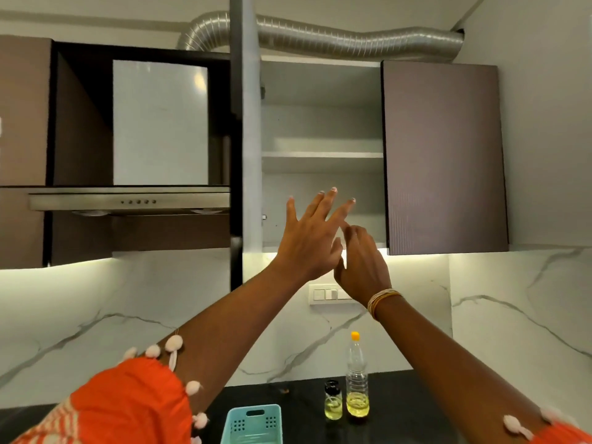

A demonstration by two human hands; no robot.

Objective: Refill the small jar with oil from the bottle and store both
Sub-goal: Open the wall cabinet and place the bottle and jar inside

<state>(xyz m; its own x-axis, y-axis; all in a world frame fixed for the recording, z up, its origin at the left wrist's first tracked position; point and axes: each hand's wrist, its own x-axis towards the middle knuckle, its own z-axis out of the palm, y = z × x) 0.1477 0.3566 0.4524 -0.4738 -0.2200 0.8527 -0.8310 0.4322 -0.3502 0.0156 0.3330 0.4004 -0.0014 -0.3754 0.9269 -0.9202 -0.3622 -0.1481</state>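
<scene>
On the bench (416, 398) the basket (254, 423), jar (333, 403) and bottle (356, 379) stand close, both holding oil. Beyond, my left hand (309, 241) is spread, right hand (363, 267) loosely curled, both empty, raised toward the open cupboard (323, 161), probably readying storage.

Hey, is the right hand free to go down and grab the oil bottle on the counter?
Probably yes. The right hand holds nothing, and the bottle stands upright below it with open space above; only the small jar stands close on its left.
</scene>
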